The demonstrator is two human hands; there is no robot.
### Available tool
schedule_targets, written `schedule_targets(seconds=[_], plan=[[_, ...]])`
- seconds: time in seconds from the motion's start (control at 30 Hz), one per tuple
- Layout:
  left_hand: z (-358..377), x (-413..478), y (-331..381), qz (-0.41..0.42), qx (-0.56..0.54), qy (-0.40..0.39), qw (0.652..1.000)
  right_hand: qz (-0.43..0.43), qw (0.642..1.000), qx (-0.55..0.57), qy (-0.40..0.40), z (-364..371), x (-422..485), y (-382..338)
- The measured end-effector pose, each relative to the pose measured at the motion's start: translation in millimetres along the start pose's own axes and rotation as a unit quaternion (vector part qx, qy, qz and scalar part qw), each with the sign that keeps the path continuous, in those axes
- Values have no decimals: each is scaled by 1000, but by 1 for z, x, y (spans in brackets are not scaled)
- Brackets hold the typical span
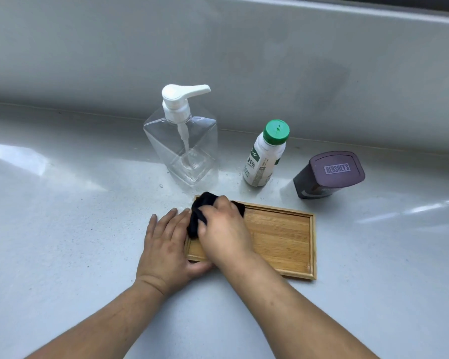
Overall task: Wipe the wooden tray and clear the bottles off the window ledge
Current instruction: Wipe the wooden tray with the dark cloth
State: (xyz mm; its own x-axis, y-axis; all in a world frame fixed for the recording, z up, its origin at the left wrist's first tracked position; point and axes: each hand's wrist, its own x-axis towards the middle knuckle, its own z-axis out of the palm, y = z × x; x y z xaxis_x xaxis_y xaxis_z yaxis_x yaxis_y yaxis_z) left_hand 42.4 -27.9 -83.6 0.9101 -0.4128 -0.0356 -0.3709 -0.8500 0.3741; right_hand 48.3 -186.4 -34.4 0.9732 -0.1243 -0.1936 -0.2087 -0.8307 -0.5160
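While the right hand (pixel 224 229) grips a bunched dark cloth (pixel 196 221) and presses it onto the far left corner of the wooden tray (pixel 283 237), the left hand (pixel 163 244) lies flat against the tray's left edge. Its fingers are straight, its thumb is at the near left corner, and it holds nothing. The tray lies flat on the window ledge (pixel 62 216), just in front of the bottles.

Risks from this position:

1. Overshoot. The clear pump bottle (pixel 184 149) stands just beyond the corner being wiped. A stroke carried past the far rim could strike its base. It looks nearly empty (so probably light and easy to tip).
2. Tray slip. The ledge is glossy, with droplets near the pump bottle. If the left hand lifts, a firm stroke would likely slide the tray.
3. Forward push. The white bottle with the green cap (pixel 263 156) stands near the far rim and would be met first.

Clearances: the right part of the tray is uncovered and free for strokes. The dark Hershey's container (pixel 327 174) stands apart from the far right corner. Bare ledge lies to the left of the left hand and to the right of the tray. The wall (pixel 218 47) rises close behind the bottles, so they should be lifted out forward or sideways.
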Motion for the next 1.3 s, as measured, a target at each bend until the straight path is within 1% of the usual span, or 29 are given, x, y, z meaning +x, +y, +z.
schedule_targets(seconds=[0.1,0.17,0.23,0.33,0.47,0.57,0.67,0.73,0.87,0.93,1.0,1.03,1.13,1.2,1.27,1.3], plan=[[0,1,0,-14,-9,-2,1000,-28,999,-27,-25,0,5,-7],[0,1,1,-15,-17,-4,1000,-64,994,-48,-73,-7,-4,-1],[0,1,1,-15,-26,-6,1000,-93,984,-60,-137,-15,-16,2],[2,1,0,-8,-21,-1,1000,-83,976,-66,-192,-27,-26,7],[2,0,0,-12,-10,6,1000,5,979,-67,-192,-52,-42,41],[1,0,-1,-12,-6,1,1000,71,971,-140,-179,-82,-63,82],[0,0,1,-14,-7,-1,1000,139,962,-197,-130,-111,-69,116],[-1,0,1,-15,-6,-2,1000,145,963,-203,-102,-117,-71,126],[0,1,1,-17,-1,-4,1000,135,975,-148,-96,-96,-93,115],[1,0,1,-16,0,-4,1000,144,981,-112,-68,-81,-100,104],[1,0,0,-16,3,-5,1000,146,988,-45,-29,-64,-93,85],[0,0,1,-16,3,-7,1000,136,990,-7,-23,-55,-85,70],[0,1,1,-10,-6,-7,1000,70,994,64,-55,-22,-58,18],[1,0,-1,-4,-20,-5,1000,36,994,46,-93,-12,-46,-7],[2,-1,-2,-4,-21,-4,1000,38,992,40,-117,-20,-42,-9],[2,-1,-2,-6,-17,-4,1000,42,992,52,-111,-29,-47,-5]])
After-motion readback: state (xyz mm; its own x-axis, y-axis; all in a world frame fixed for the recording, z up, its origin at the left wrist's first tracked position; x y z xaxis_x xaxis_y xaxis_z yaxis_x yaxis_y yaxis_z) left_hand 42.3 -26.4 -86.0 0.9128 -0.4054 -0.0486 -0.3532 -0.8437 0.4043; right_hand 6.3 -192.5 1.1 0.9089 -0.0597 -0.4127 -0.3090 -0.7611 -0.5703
